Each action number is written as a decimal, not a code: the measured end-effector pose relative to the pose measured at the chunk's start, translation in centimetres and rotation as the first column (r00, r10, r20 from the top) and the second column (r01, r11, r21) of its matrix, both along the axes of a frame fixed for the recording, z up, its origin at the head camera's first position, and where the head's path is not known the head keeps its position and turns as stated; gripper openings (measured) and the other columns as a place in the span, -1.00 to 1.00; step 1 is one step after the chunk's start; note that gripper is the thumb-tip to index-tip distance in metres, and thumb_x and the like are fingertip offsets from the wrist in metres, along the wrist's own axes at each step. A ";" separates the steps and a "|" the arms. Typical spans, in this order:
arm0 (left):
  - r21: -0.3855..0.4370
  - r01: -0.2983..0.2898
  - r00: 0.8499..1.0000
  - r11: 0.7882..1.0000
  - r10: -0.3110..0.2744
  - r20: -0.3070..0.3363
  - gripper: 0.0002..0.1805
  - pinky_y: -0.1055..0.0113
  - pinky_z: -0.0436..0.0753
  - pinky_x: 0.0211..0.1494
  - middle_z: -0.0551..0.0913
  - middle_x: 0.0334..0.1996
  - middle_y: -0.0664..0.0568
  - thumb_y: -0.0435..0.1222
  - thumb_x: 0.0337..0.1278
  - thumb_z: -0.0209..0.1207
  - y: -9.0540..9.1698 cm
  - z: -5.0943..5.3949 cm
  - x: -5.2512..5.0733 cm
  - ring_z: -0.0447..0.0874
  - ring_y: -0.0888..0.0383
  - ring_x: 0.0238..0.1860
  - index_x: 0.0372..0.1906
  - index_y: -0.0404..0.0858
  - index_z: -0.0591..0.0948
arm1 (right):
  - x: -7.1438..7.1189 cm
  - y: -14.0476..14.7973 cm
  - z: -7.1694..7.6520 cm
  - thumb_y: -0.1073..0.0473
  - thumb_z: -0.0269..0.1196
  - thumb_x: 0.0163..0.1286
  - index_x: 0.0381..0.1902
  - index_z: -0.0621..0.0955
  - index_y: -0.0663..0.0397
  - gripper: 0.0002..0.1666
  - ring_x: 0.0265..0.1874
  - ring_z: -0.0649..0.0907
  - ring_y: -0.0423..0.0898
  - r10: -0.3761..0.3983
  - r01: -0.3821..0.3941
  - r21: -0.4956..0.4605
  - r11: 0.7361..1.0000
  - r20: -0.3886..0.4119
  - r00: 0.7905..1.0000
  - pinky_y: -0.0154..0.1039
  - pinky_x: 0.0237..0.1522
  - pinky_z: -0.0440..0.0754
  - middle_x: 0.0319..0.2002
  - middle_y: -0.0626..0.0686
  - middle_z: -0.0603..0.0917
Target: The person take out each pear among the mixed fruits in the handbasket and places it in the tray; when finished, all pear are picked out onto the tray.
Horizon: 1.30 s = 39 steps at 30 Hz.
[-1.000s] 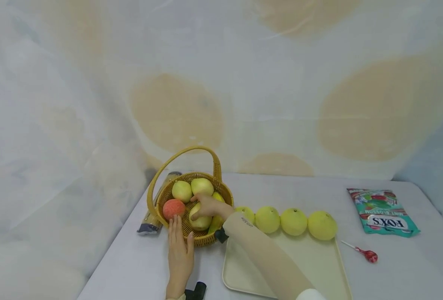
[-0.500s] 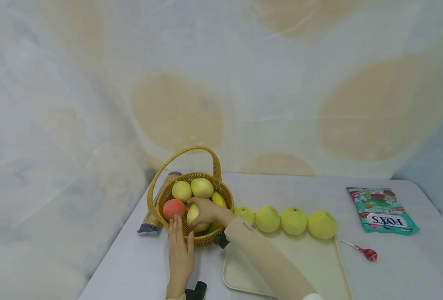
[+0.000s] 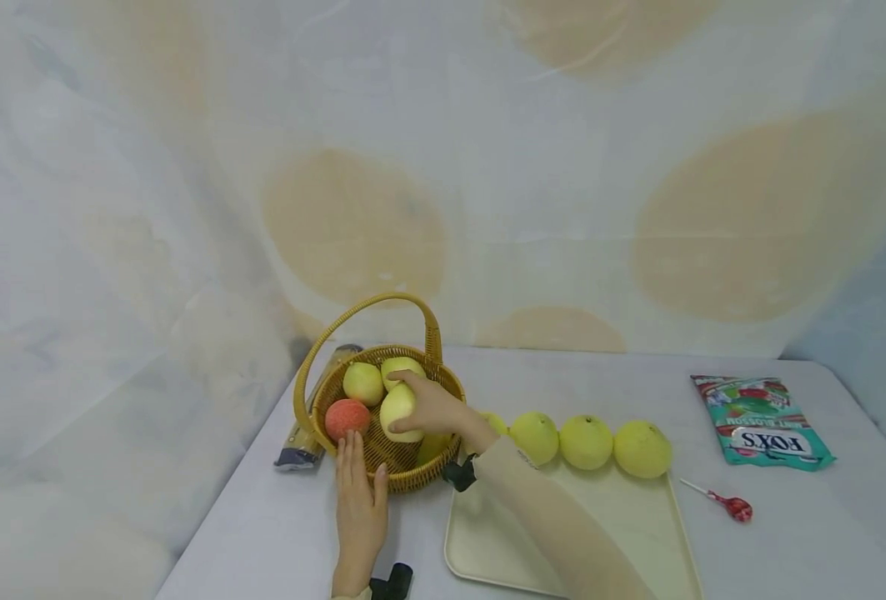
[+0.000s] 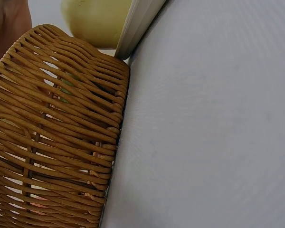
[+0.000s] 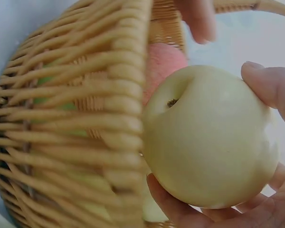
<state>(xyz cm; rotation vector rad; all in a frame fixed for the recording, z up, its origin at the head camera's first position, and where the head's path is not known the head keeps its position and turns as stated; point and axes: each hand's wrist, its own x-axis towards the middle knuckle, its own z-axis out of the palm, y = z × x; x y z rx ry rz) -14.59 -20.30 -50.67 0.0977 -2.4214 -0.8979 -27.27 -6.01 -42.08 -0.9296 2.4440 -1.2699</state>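
Observation:
A wicker basket [image 3: 453, 383] with a tall arched handle stands on the left of the table in the head view. My right hand [image 3: 446, 410] holds a pale green apple [image 5: 213, 137] over it, thumb on one side and fingers curled round the other. My left hand [image 3: 360, 508] rests on the near rim with straight fingers, their tips close to a rough red fruit [image 3: 347, 418] inside. Two more pale green fruits [image 3: 363, 383] lie toward the back of the basket. A banana [image 3: 432, 447] is partly hidden beneath the right hand.
Several round yellow fruits [image 3: 587, 442] line the far edge of a cream tray [image 3: 585, 533]. Farther right lie a red lollipop [image 3: 735, 507] and a teal Fox's candy bag [image 3: 765, 423]. Behind the basket's left side, a long packet [image 3: 300, 450] is partly covered.
My right hand has closed round the apple and raised it off the basket's floor, drawing slightly up and right. My left hand has stayed at the rim.

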 end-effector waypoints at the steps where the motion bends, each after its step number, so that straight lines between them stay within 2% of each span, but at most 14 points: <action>1: 0.001 0.001 1.000 1.000 -0.001 0.001 -0.31 -0.23 0.14 0.45 0.12 0.49 -0.26 -0.30 0.35 0.08 0.0 0.0 0.0 -0.02 -0.23 0.52 0.49 -0.33 0.12 | 0.1 0.3 0.1 0.04 0.44 0.14 0.45 0.26 -0.02 -0.04 0.18 0.53 0.04 -0.007 0.007 -0.016 1.000 -0.009 1.000 -0.06 0.09 0.58 0.36 0.11 0.41; 7: 0.004 0.004 1.000 1.000 -0.004 0.013 -0.31 -0.25 0.14 0.44 0.09 0.50 -0.26 -0.28 0.38 0.06 0.0 0.0 0.0 -0.04 -0.23 0.52 0.50 -0.33 0.10 | 0.4 2.0 0.7 0.09 0.44 0.12 0.42 0.29 0.00 -0.06 0.25 0.48 0.06 -0.042 0.036 -0.110 0.993 -0.053 0.998 -0.01 0.15 0.54 0.39 0.10 0.38; 12: 0.012 0.010 1.000 1.000 -0.010 0.025 -0.31 -0.26 0.13 0.44 0.08 0.51 -0.25 -0.27 0.39 0.05 0.0 0.0 0.1 -0.05 -0.23 0.53 0.51 -0.33 0.09 | 1.2 3.7 1.1 0.13 0.43 0.15 0.44 0.27 -0.05 -0.06 0.29 0.45 0.09 -0.080 0.076 -0.185 0.980 -0.016 0.997 0.06 0.19 0.52 0.43 0.08 0.31; 14: 0.013 0.010 1.000 1.000 -0.011 0.024 -0.31 -0.27 0.13 0.43 0.07 0.51 -0.25 -0.28 0.39 0.05 0.0 0.0 0.1 -0.05 -0.23 0.53 0.51 -0.33 0.09 | 1.8 4.5 1.6 0.14 0.42 0.16 0.45 0.26 -0.05 -0.07 0.27 0.47 0.12 -0.091 0.089 -0.222 0.971 0.002 0.996 0.08 0.17 0.53 0.44 0.11 0.30; 18: 0.017 0.016 1.000 1.000 -0.016 0.018 -0.31 -0.27 0.13 0.43 0.07 0.51 -0.26 -0.27 0.40 0.04 0.0 0.1 0.2 -0.06 -0.24 0.53 0.51 -0.34 0.08 | 2.3 5.7 1.7 0.12 0.41 0.18 0.45 0.25 -0.07 -0.07 0.21 0.51 0.11 -0.092 0.089 -0.273 0.958 0.001 0.996 0.06 0.13 0.56 0.43 0.11 0.31; 23: 0.019 0.018 1.000 1.000 -0.018 0.016 -0.32 -0.25 0.11 0.45 0.08 0.51 -0.26 -0.26 0.41 0.03 0.0 0.0 0.1 -0.06 -0.23 0.53 0.50 -0.34 0.08 | 2.6 6.8 1.2 0.12 0.43 0.15 0.44 0.27 -0.10 -0.07 0.21 0.51 0.07 -0.113 0.104 -0.289 0.952 -0.014 0.993 0.02 0.12 0.57 0.43 0.06 0.34; 28: 0.016 0.015 1.000 1.000 -0.016 0.011 -0.32 -0.22 0.09 0.48 0.08 0.51 -0.26 -0.27 0.40 0.03 0.0 -0.1 0.1 -0.06 -0.23 0.53 0.50 -0.34 0.09 | 3.3 7.8 1.0 0.13 0.43 0.14 0.44 0.26 -0.17 -0.06 0.14 0.55 0.05 -0.153 0.148 -0.297 0.943 0.005 0.988 -0.04 0.08 0.59 0.38 0.05 0.40; 33: 0.012 0.010 1.000 1.000 -0.010 0.013 -0.32 -0.17 0.07 0.50 0.08 0.51 -0.26 -0.25 0.41 0.03 0.0 -0.1 0.1 -0.05 -0.22 0.53 0.50 -0.34 0.09 | 3.8 8.9 0.9 0.19 0.44 0.14 0.44 0.24 -0.19 -0.04 0.13 0.56 0.06 -0.179 0.176 -0.327 0.928 0.021 0.984 -0.05 0.08 0.59 0.34 0.08 0.43; 39: 0.013 0.010 1.000 1.000 -0.010 0.013 -0.32 -0.16 0.06 0.51 0.09 0.51 -0.26 -0.28 0.39 0.04 0.1 0.0 0.2 -0.05 -0.22 0.53 0.50 -0.34 0.09 | 4.4 10.1 0.9 0.17 0.44 0.14 0.43 0.25 -0.18 -0.05 0.13 0.56 0.12 -0.191 0.182 -0.359 0.915 0.012 0.982 -0.04 0.04 0.61 0.36 0.12 0.40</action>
